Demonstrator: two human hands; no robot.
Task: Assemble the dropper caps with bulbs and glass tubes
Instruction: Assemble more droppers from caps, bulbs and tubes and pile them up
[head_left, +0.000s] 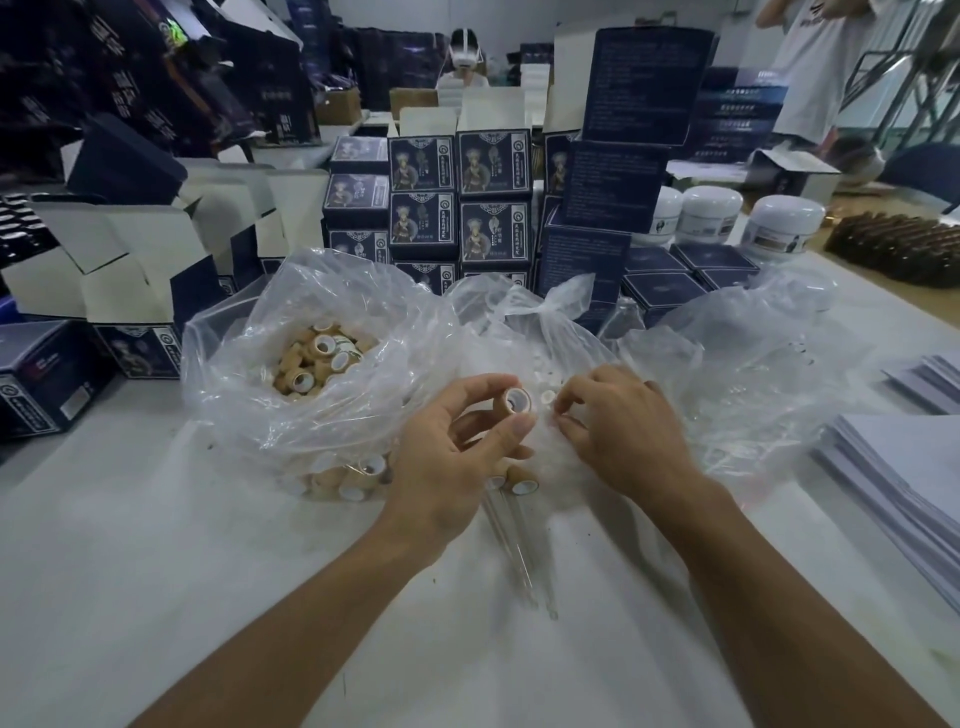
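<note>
My left hand (457, 447) pinches a tan dropper cap (517, 401) between thumb and fingers, its white open end facing up. Right beside it, my right hand (618, 431) pinches a small white rubber bulb (548, 399) over a clear bag of white bulbs (524, 332). To the left, a clear plastic bag (291, 384) holds several tan caps (317, 358). Two assembled droppers with glass tubes (524, 551) and a tan cap (522, 480) lie on the table below my hands.
Stacks of dark blue printed boxes (457, 202) stand behind the bags. Open cartons (130, 260) sit at the left, white jars (779, 223) at the back right, and paper stacks (904, 483) at the right. Another empty clear bag (769, 364) lies right. A person sits far behind.
</note>
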